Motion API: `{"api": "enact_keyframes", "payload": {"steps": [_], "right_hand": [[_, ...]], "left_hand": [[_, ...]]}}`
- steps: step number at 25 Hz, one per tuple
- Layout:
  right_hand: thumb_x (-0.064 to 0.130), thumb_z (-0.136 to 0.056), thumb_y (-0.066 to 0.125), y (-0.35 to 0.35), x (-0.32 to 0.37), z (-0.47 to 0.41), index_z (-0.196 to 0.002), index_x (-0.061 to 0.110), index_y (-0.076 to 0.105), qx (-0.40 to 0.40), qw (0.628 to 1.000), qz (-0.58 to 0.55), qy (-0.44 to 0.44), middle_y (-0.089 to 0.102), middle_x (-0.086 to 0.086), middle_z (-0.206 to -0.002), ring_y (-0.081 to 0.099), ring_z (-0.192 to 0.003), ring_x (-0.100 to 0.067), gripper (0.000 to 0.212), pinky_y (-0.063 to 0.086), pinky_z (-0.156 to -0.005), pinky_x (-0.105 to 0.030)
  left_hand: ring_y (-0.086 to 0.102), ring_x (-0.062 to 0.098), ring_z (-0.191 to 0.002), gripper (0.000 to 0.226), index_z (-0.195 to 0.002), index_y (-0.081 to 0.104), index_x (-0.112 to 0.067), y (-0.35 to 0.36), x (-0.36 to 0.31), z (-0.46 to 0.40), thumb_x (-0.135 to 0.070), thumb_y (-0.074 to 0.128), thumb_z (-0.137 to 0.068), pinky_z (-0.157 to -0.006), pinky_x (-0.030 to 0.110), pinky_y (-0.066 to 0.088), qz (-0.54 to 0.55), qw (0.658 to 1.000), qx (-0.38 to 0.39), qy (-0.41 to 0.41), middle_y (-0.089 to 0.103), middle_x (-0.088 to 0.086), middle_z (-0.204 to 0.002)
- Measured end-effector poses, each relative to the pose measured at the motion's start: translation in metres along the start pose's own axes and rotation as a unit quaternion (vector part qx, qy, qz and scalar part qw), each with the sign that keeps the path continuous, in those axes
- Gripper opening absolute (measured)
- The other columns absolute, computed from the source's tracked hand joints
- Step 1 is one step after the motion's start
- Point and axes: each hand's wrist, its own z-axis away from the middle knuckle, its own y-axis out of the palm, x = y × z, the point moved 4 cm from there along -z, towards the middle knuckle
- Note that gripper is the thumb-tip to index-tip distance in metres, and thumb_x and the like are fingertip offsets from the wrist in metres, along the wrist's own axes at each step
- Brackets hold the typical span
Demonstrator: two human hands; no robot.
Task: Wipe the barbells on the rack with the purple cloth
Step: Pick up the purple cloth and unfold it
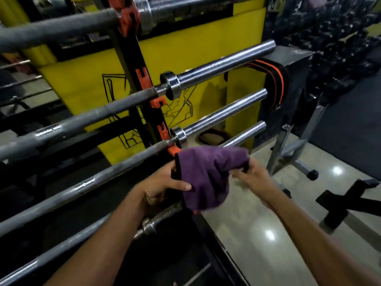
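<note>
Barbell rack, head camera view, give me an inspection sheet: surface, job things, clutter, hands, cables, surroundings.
Surface: black rack upright with orange hooks; grey glossy floor beyond it.
Job's things: purple cloth bunched in front of the lowest visible sleeve; barbells lie slanted across the rack, chrome sleeves pointing right.
Clutter: dark ring-shaped item low by the yellow panel; what it is I cannot tell.
Hands: left hand grips the cloth's left edge; right hand pinches its right side, blurred.
Cables: nothing seen.
Surroundings: yellow panel with black line drawing; black-and-orange belt; metal stand.
</note>
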Motion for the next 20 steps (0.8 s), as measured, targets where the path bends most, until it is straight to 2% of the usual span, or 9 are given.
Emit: {"api": "enact_keyframes", "payload": {"steps": [2,4,7,8,10,11,13,16,20], "right_hand": [[0.003,-0.086,0.072,-0.02,0.059,-0.017,-0.111,0.021,0.064,-0.027,0.991,-0.002,-0.129,0.073,0.012,-0.094,0.067,-0.078,-0.013,0.032,0.053,-0.076,-0.027],[0.012,-0.083,0.072,-0.032,0.091,-0.031,-0.11,0.018,0.063,-0.028,0.979,0.028,-0.202,0.07,0.009,-0.089,0.062,-0.075,-0.018,0.029,0.052,-0.074,-0.031],[0.015,-0.087,0.074,-0.03,0.094,-0.055,-0.106,0.011,0.062,-0.021,0.972,0.047,-0.231,0.067,0.001,-0.094,0.065,-0.084,-0.021,0.023,0.054,-0.071,-0.033],[0.004,-0.086,0.072,-0.029,0.089,-0.062,-0.106,0.013,0.064,-0.022,0.975,0.031,-0.217,0.069,0.001,-0.097,0.067,-0.088,-0.021,0.023,0.055,-0.074,-0.03],[-0.019,-0.081,0.063,-0.028,0.085,-0.067,-0.104,0.017,0.07,-0.03,0.976,0.046,-0.211,0.073,0.002,-0.099,0.07,-0.094,-0.016,0.043,0.054,-0.08,-0.023],[-0.022,-0.081,0.061,-0.029,0.086,-0.067,-0.102,0.017,0.071,-0.041,0.974,0.062,-0.214,0.074,0.002,-0.099,0.071,-0.096,-0.017,0.046,0.054,-0.082,-0.023],[-0.021,-0.083,0.061,-0.032,0.089,-0.069,-0.101,0.017,0.073,-0.045,0.976,0.04,-0.209,0.075,-0.001,-0.099,0.072,-0.096,-0.018,0.044,0.056,-0.082,-0.024],[-0.015,-0.087,0.065,-0.034,0.097,-0.075,-0.105,0.014,0.073,-0.015,0.975,0.047,-0.215,0.075,-0.001,-0.102,0.072,-0.1,-0.018,0.035,0.056,-0.089,-0.031],[-0.015,-0.084,0.064,-0.036,0.12,-0.072,-0.1,0.015,0.072,0.01,0.939,0.204,-0.277,0.073,0.008,-0.102,0.069,-0.102,-0.012,0.035,0.055,-0.091,-0.032]], "left_hand": [[0.061,-0.007,-0.111,0.071,-0.12,0.057,-0.034,-0.007,-0.062,0.0,-0.002,0.089,-0.066,-0.09,0.014,0.048,-0.175,0.972,-0.074,0.137,0.067,-0.026,-0.116],[0.059,-0.017,-0.103,0.05,-0.109,0.066,-0.039,-0.005,-0.105,-0.001,-0.003,0.08,-0.078,-0.088,0.009,0.047,-0.283,0.907,-0.127,0.284,0.064,-0.039,-0.107],[0.062,-0.004,-0.11,0.042,-0.115,0.069,-0.04,-0.012,-0.118,-0.004,-0.016,0.067,-0.081,-0.097,0.034,0.052,-0.377,0.835,-0.161,0.367,0.067,-0.027,-0.114],[0.064,0.003,-0.11,0.041,-0.114,0.071,-0.034,-0.019,-0.116,-0.005,-0.014,0.064,-0.08,-0.095,0.038,0.053,-0.396,0.814,-0.178,0.385,0.069,-0.019,-0.115],[0.065,0.007,-0.109,0.051,-0.115,0.069,-0.028,-0.026,-0.117,-0.005,0.005,0.066,-0.075,-0.092,0.037,0.054,-0.43,0.783,-0.212,0.398,0.07,-0.015,-0.114],[0.065,0.002,-0.107,0.058,-0.115,0.066,-0.03,-0.029,-0.12,-0.005,0.011,0.067,-0.075,-0.091,0.033,0.055,-0.428,0.791,-0.22,0.378,0.069,-0.021,-0.111],[0.065,-0.008,-0.098,0.053,-0.114,0.063,-0.037,-0.034,-0.123,-0.007,0.006,0.07,-0.083,-0.084,0.022,0.055,-0.404,0.828,-0.216,0.323,0.068,-0.03,-0.101],[0.066,-0.005,-0.092,0.044,-0.111,0.06,-0.041,-0.04,-0.127,-0.007,-0.006,0.072,-0.089,-0.076,0.011,0.049,-0.393,0.841,-0.196,0.315,0.068,-0.028,-0.098],[0.069,0.012,-0.092,0.037,-0.108,0.066,-0.033,-0.049,-0.145,0.004,-0.008,0.076,-0.083,-0.08,0.03,0.058,-0.371,0.84,-0.19,0.346,0.071,-0.01,-0.1]]}}
